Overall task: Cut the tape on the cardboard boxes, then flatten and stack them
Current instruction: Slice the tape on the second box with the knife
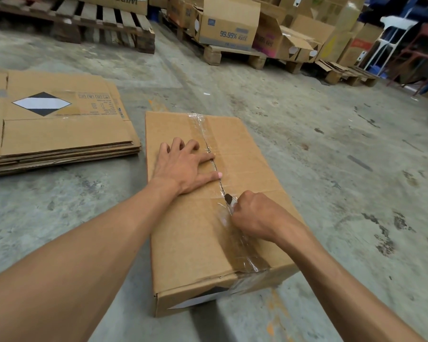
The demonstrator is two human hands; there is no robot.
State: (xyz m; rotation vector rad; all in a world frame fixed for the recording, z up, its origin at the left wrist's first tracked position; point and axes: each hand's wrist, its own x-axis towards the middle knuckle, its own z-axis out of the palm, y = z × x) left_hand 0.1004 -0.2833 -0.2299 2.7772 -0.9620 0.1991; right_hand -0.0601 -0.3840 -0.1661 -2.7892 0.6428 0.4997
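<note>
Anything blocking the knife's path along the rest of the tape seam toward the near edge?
Nothing visible. The right hand grips the knife on the brown cardboard box's clear tape; the left hand rests beside the cut stretch.

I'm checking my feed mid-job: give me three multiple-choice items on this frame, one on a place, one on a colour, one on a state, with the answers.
1. Where does the stack of flattened boxes lie?
A. On the floor, on the left-hand side of the taped box
B. On top of the taped box
C. On the wooden pallet

2. What colours is the diamond label on the top flattened sheet?
A. Red and yellow
B. Black and white
C. Green and blue

3. What is the right hand doing?
A. Resting flat and empty
B. Lifting a flap
C. Gripping a cutter on the tape seam

Answers: 1 A, the stack sits on the concrete apart from the box. 2 B, the diamond shows black tips and a white band. 3 C, its fingers curl round the cutter while the left hand presses the lid.
</note>
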